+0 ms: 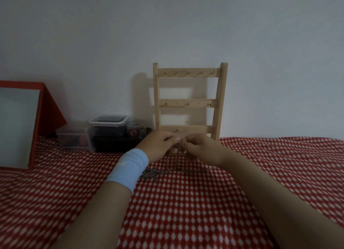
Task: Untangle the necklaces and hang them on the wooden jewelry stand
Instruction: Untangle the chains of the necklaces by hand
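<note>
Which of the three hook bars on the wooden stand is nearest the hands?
The bottom bar: the left hand and right hand pinch a chain in front of it; the middle bar and top bar sit higher, clear of them.

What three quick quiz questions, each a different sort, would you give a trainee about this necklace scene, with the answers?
1. True or false: a necklace already hangs from the top bar of the wooden jewelry stand.
2. Which wrist wears the blue wristband? A) left B) right C) neither
3. Short answer: while the left hand and right hand pinch the necklace chain, where does the silver pendant lie?
Key: 1 false, the top hooks are bare. 2 A. 3 On the red dotted cloth, beside the left wrist.
</note>
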Motion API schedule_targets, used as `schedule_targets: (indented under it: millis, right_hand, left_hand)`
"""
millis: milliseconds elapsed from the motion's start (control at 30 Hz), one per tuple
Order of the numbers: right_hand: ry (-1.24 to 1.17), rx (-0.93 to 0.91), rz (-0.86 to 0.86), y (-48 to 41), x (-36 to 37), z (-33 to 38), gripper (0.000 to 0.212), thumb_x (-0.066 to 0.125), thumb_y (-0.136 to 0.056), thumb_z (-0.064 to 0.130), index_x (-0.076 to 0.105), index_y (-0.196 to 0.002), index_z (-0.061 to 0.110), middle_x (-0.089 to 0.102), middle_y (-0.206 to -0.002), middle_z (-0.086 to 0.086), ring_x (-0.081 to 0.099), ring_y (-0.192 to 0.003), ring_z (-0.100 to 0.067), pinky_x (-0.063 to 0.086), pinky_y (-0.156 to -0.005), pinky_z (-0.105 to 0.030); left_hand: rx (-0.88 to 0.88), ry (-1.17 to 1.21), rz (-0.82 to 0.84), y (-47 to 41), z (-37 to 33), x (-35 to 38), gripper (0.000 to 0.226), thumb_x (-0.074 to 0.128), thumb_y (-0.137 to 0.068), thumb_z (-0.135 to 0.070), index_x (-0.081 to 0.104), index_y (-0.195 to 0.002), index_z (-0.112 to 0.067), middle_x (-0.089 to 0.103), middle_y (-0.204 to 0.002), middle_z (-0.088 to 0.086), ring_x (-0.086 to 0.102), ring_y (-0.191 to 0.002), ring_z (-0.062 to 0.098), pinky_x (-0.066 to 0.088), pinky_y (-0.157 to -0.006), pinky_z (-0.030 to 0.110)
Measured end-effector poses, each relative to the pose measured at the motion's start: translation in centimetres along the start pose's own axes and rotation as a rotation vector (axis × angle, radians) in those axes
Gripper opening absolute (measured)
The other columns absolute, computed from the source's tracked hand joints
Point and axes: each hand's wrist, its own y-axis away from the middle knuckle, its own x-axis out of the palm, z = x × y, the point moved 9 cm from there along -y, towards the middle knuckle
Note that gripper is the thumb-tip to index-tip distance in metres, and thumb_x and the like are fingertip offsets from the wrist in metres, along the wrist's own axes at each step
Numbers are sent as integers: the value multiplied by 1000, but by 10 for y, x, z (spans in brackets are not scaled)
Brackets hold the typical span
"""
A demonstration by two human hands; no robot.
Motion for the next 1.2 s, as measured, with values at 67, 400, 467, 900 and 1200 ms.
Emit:
schedule_targets:
  millis: [67, 400, 467, 900, 1200]
  right_hand:
    - [-103, 22, 17, 1, 0, -3, 33, 52, -105, 34, 71, -99, 8, 73, -90, -10, 65, -72, -8, 58, -80, -31]
    - [-497, 97, -1, 2, -4, -14, 25, 62, -99, 21, 75, -95, 2, 73, -91, -1, 61, -79, -18, 55, -79, -31]
    - [-475, 126, -50, 3, -7, -17, 22, 64, -97, 22, 78, -86, 9, 75, -89, 0, 61, -77, -16, 55, -79, -32]
    - [-516, 116, -146, 3, -12, -14, 23, 63, -96, 21, 76, -94, 2, 69, -78, 6, 54, -63, -11, 47, -64, -27]
    - [-242, 57, -154, 6, -20, -4, 21, 65, -94, 18, 74, -84, 2, 58, -60, 4, 48, -58, -10, 48, -66, -27]
  left_hand:
    - [0, 53, 1, 1, 1, -1, 32, 51, -98, -35, 71, -79, -17, 68, -73, -3, 63, -72, 12, 50, -75, 29]
    - [11, 134, -37, 2, -1, -3, 26, 55, -95, -36, 68, -73, -33, 65, -70, -13, 58, -67, 0, 44, -72, 22]
    - [25, 140, -44, 3, -4, -4, 25, 56, -95, -34, 69, -75, -33, 68, -77, -15, 59, -74, -5, 42, -75, 18]
    - [-131, 326, 57, 3, 2, -2, 15, 63, -92, -30, 73, -94, -18, 73, -83, -2, 69, -76, 15, 60, -75, 36]
    - [-157, 377, 21, 3, 4, 0, 10, 74, -83, -13, 75, -91, -20, 76, -76, -4, 71, -66, 18, 57, -65, 28]
